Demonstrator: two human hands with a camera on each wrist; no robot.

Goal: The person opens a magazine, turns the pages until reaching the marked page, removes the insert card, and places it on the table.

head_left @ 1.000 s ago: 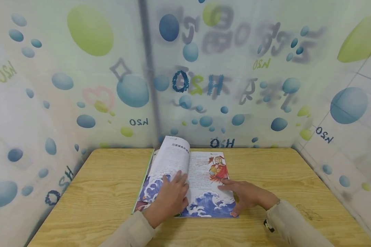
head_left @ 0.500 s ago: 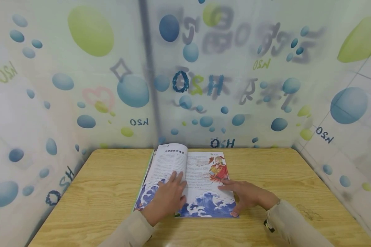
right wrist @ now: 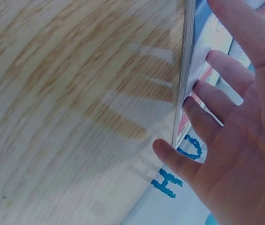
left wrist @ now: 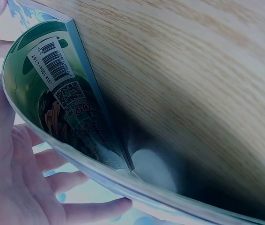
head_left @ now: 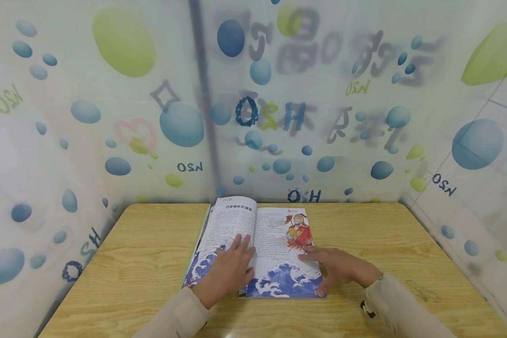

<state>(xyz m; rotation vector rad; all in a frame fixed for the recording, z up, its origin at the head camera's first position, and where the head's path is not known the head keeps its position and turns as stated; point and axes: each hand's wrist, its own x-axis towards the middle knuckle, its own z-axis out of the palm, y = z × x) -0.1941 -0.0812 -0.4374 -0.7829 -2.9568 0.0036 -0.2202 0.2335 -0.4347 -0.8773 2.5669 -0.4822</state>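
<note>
An open magazine (head_left: 273,263) lies on the table, with printed text, blue waves and a figure in red on its pages. My left hand (head_left: 232,267) rests on the left page (head_left: 226,223) near the fold, fingers spread. In the left wrist view, the bowed green cover (left wrist: 25,61) with a barcode shows beside the left hand (left wrist: 15,173). On the right page's outer edge lies my right hand (head_left: 342,266), its thumb at the lower corner. The right wrist view has the right hand (right wrist: 240,112) with fingers spread, fingertips along the page edge.
A wood-grain table (head_left: 152,244) extends around the magazine on both sides. Behind it hangs a pale curtain (head_left: 321,164) printed with blue and green dots. A dark mark (head_left: 422,291) is on the table at right.
The raised left page has come down flatter under my left hand, which has shifted slightly to the left. The right hand has stayed in place.
</note>
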